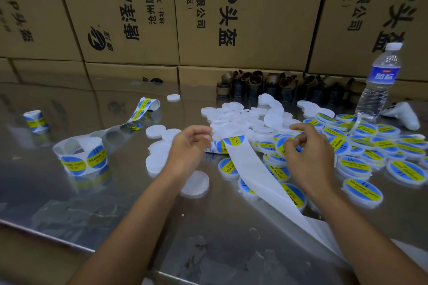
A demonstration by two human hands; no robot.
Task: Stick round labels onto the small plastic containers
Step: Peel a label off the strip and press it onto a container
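While the right hand (305, 152) pinches a small container (282, 146), the next label (234, 140) sits just left of it on the backing strip (250, 165) the left hand (188, 146) pinches.

I see one water bottle (379, 81), two label rolls (97, 157) standing at left, two hands, left hand (187, 146) and right hand (308, 152), and containers (362, 190) heaped beyond counting.

Bare forearms (129, 213), left grip (187, 146), right grip (308, 152)
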